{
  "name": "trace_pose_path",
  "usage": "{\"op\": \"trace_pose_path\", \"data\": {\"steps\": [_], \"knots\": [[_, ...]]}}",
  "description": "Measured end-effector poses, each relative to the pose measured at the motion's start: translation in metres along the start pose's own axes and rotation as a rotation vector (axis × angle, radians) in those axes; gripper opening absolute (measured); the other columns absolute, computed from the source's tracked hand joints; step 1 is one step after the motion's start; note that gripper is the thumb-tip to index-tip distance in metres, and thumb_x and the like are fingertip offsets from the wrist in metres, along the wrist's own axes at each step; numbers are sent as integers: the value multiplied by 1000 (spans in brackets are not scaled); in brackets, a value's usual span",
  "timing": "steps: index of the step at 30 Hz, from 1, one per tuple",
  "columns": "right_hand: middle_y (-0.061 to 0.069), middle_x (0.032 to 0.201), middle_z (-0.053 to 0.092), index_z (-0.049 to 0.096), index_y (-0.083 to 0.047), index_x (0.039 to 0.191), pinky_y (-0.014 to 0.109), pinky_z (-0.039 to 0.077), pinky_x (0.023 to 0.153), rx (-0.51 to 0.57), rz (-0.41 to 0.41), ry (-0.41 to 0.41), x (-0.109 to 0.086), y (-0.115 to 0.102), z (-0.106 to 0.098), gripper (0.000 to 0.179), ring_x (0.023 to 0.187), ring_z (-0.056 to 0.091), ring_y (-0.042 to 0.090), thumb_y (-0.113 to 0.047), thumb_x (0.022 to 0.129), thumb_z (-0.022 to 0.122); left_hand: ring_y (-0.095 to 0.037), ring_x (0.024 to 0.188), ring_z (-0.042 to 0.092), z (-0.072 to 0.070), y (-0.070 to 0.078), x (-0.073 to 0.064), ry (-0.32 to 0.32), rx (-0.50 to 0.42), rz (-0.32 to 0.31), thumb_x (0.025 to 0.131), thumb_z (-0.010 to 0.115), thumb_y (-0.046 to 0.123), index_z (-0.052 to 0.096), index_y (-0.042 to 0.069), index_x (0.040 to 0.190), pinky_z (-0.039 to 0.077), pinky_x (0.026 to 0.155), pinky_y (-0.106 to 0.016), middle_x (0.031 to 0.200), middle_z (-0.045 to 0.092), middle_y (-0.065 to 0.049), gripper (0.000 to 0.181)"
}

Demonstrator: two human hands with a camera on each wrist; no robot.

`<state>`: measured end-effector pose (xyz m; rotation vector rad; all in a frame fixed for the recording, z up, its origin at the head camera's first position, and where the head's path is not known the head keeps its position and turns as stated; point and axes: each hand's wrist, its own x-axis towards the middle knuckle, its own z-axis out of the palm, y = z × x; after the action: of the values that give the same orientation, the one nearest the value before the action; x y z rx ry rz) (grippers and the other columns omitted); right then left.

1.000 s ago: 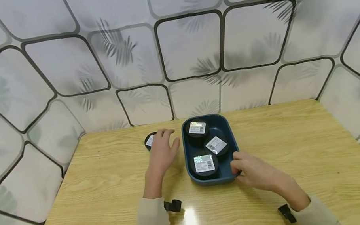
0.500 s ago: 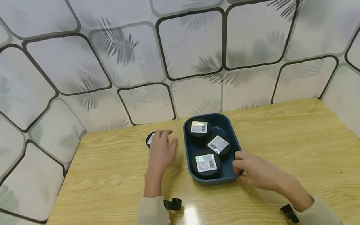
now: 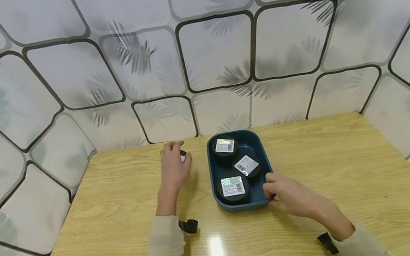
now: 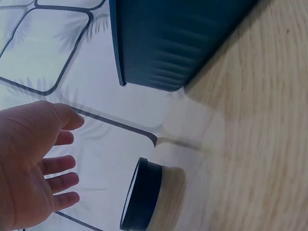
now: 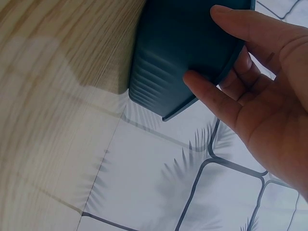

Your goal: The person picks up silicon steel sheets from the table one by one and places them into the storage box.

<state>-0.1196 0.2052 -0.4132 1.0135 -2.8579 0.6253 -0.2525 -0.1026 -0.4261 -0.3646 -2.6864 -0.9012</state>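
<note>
nearest the person, the right hand (image 3: 289, 195) is gripping the near right corner of the dark blue tray (image 3: 257, 146), thumb over the rim and fingers (image 5: 211, 98) wrapping the ribbed outer wall, as the right wrist view is showing. that hold is probably steadying the tray on the wooden counter (image 3: 125, 233) so it is not sliding.

inside the tray, three round black tins are lying in a loose row from near to far: the near tin (image 3: 233, 186) with a green-and-white label, the middle tin (image 3: 247, 165) leaning at an angle against its neighbours, and the far tin (image 3: 225, 147) sitting by the back wall. all are showing white barcode stickers upward, likely so the labels are readable.

further out and to the left of the tray, the left hand (image 3: 173, 165) is reaching over a fourth black tin (image 4: 142, 195), which is resting on the counter well apart from the tray and close to the back edge. in the head view the hand is covering most of it. in the left wrist view the fingers (image 4: 55, 166) are spread and relaxed, hovering just beside the tin without closing on it, so this hand is grasping nothing.

behind everything, the patterned wall (image 3: 216, 52) is enclosing the counter on three sides.
</note>
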Motion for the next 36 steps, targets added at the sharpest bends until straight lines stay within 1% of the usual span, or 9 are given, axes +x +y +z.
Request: {"op": "trace_pose_path", "data": {"steps": [3,5,11,15,17,20,25,31,36], "knots": [[-8,80,43,61,-15,76,23,40,64,0,4,-8,0,0,0,26,74,39,7,3,77,79,-48,127,39,1,-5,3,4,10,-42,98,59,18,51,1,137,40,97,-61,140,41,-28,44],[-8,80,42,60,-15,76,23,40,64,3,7,-11,0,0,0,26,73,39,7,2,77,79,-49,130,35,1,-9,4,-12,10,-86,98,58,20,48,2,140,37,99,-64,144,36,-28,47],[-8,81,42,59,-16,75,23,40,65,14,14,-13,0,-1,2,27,74,39,7,3,76,78,-51,139,21,4,-20,7,-96,29,-218,98,58,30,30,6,153,25,108,-67,153,21,-31,65],[-8,81,41,59,-16,75,23,40,64,12,16,-15,0,-1,3,27,74,39,6,3,76,78,-51,143,12,6,-26,8,-150,28,-288,98,60,35,20,8,157,19,112,-66,155,14,-32,76],[-8,81,41,59,-16,75,23,40,64,8,15,-15,0,-1,3,27,73,39,6,2,77,78,-52,143,11,7,-28,8,-168,28,-308,97,61,35,17,7,158,18,112,-66,155,12,-33,80],[-8,81,41,59,-16,76,23,40,64,8,15,-16,0,-1,2,27,73,39,7,2,77,79,-52,143,10,9,-29,9,-189,34,-324,96,63,36,15,6,158,16,113,-66,155,11,-34,83],[-8,80,41,60,-15,76,22,40,64,2,14,-13,-1,0,1,26,73,39,7,2,77,79,-53,143,11,12,-29,10,-210,49,-329,96,63,36,15,5,158,16,113,-66,155,11,-35,84],[-8,80,41,60,-16,75,22,39,63,-6,7,-4,-1,0,1,27,73,39,6,2,76,79,-54,140,19,15,-28,9,-233,86,-316,95,65,35,21,4,156,18,113,-65,152,19,-36,81],[-8,80,42,59,-16,75,23,40,64,-8,7,-2,0,0,1,27,73,39,7,2,76,79,-54,136,26,17,-29,7,-240,81,-306,95,65,32,27,3,154,19,113,-64,150,27,-34,76]]}}
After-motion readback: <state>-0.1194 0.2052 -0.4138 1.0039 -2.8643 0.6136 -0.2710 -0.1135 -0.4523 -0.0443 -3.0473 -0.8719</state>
